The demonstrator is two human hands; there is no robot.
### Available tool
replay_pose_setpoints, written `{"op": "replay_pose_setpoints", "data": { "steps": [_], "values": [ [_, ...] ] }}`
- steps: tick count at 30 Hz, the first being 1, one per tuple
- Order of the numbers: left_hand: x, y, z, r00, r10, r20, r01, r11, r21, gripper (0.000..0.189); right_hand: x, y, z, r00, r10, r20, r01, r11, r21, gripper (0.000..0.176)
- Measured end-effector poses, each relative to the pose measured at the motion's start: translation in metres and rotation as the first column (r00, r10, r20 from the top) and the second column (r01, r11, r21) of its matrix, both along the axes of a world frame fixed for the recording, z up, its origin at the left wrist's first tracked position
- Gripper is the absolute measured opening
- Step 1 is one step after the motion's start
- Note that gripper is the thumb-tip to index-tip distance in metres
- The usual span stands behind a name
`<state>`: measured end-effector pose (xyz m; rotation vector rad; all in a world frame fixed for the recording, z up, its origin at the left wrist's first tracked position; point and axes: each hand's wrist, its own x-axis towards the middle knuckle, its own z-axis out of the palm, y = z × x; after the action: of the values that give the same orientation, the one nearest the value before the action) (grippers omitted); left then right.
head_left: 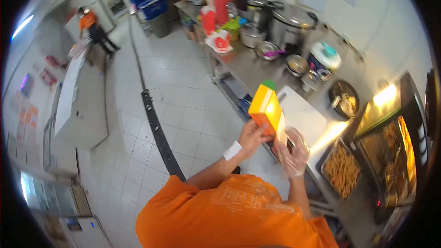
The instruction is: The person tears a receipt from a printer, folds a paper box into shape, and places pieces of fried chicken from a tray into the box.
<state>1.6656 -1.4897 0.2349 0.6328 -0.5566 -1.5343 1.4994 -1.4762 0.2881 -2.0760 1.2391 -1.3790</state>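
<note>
- Left hand (251, 135), with a white band at the wrist, is closed round the lower end of the orange carton (266, 110). Our right hand (294, 154), in a clear glove, lies against the carton's lower edge with its fingers partly spread, and we cannot tell whether it grips or only props.
- Along the right runs the steel bench (250, 69), crowded with pots and bowls further back. We hold the carton in the air above its near edge, touching nothing below.
- At the far right stands a lit warming cabinet (390, 151), with a tray of fried food (342, 170) just beside it and near our right hand. We judge the carton is best held clear of both, since grease would make it slippery.
- A white board (303, 115) lies on the bench right behind the carton. We judge it the safest spot to work over, as a spill there would wipe off.
- The carton is tilted, with its green cap (268, 83) uppermost. We judge the bare hand should carry the weight and the gloved one only steady the base, since the glove looks slick.
</note>
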Motion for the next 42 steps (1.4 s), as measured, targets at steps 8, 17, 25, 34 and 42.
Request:
{"op": "replay_pose_setpoints", "data": {
  "steps": [8, 17, 25, 34, 42],
  "values": [
    [-0.012, -0.003, 0.007, 1.000, -0.015, -0.003, 0.013, 0.943, -0.333, 0.026, 0.003, -0.019, -0.002, 0.991, 0.094, 0.098, -0.087, 0.994, -0.068, 0.045],
    [-0.028, 0.000, 0.010, 0.978, 0.122, 0.167, -0.069, 0.954, -0.292, 0.030, -0.020, -0.017, -0.022, 0.982, -0.189, 0.028, 0.190, 0.949, -0.252, 0.025],
    [-0.045, -0.007, -0.005, 0.960, -0.086, 0.266, 0.080, 0.996, 0.032, 0.031, -0.015, -0.014, -0.040, 0.707, -0.281, 0.649, -0.107, 0.865, 0.491, 0.017],
    [-0.025, -0.014, 0.017, 0.833, -0.101, 0.544, 0.218, 0.964, -0.153, 0.024, -0.037, -0.026, -0.010, 0.960, -0.050, -0.277, -0.086, 0.886, -0.457, 0.029],
    [-0.026, -0.025, 0.022, 0.676, 0.200, 0.709, 0.254, 0.840, -0.479, 0.032, -0.037, -0.023, -0.004, 0.846, 0.087, 0.526, -0.193, 0.969, 0.151, 0.007]
  ]
}}
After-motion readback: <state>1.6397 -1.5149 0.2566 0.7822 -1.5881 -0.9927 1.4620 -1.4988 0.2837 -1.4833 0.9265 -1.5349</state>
